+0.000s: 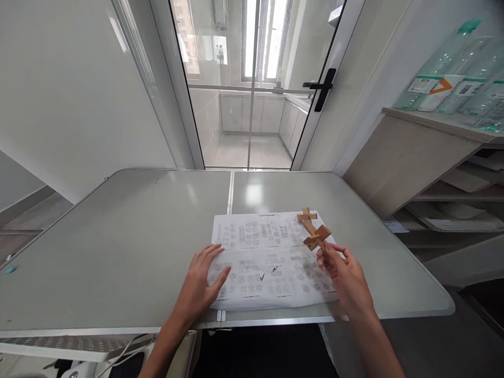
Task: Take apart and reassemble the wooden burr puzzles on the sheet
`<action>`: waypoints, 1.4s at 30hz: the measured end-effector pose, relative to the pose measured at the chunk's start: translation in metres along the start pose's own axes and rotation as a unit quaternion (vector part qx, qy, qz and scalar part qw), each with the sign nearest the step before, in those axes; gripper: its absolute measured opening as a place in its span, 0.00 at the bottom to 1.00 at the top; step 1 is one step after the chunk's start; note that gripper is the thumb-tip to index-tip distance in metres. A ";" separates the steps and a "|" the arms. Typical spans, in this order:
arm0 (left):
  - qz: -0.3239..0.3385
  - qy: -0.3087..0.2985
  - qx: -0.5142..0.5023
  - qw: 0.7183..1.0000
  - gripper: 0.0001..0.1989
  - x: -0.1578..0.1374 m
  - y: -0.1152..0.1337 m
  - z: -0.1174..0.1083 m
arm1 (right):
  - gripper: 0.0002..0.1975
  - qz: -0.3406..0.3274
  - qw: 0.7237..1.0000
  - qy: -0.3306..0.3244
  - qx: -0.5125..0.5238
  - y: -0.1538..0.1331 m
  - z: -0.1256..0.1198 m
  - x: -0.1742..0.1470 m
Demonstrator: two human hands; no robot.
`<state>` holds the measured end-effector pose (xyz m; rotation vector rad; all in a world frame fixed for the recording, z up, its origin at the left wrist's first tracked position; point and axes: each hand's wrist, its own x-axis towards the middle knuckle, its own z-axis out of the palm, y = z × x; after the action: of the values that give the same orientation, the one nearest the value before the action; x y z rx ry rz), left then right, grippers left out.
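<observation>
My right hand (340, 273) is closed, its thumb and fingers pinching the near end of a small wooden toy plane (311, 229). The plane is light brown, with crossed flat pieces at both ends, and it is held tilted over the upper right corner of a printed paper sheet (252, 302). My left hand (202, 278) lies on the sheet's left edge with thumb and fingers apart, holding nothing. The sheet carries rows of small grey patterns and a crease across its middle. Part of its right side is hidden behind my right hand.
The sheet lies on a grey table (118, 252) with a metal-edged seam. Beyond the table stands a glass door (252, 115) with a black handle (325, 89). To the right, a wooden shelf (425, 147) holds several plastic bottles (449, 86). Cables (126, 352) hang below the front left edge.
</observation>
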<state>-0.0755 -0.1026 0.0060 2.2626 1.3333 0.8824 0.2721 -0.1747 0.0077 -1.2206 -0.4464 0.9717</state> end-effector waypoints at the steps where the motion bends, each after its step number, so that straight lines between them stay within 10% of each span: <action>1: -0.001 0.000 0.017 1.000 0.22 -0.003 -0.008 -0.001 | 0.25 -0.005 1.000 0.016 -0.003 0.002 -0.003 0.006; 13: -0.013 0.006 0.066 0.998 0.20 -0.012 -0.019 0.001 | 0.36 -0.096 0.990 0.047 -0.092 0.027 0.008 -0.010; 22: -0.009 0.003 0.060 0.998 0.19 -0.009 -0.018 -0.001 | 0.17 -0.123 0.916 -0.142 -0.354 0.042 0.013 -0.039; 42: -0.063 0.027 0.066 0.995 0.23 -0.009 -0.024 0.007 | 0.20 -0.124 0.919 -0.146 -0.345 0.038 0.014 -0.040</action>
<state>-0.0894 -0.0985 -0.0164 2.2358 1.5840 0.8392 0.2256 -0.1983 -0.0154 -1.5942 -1.2288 0.7946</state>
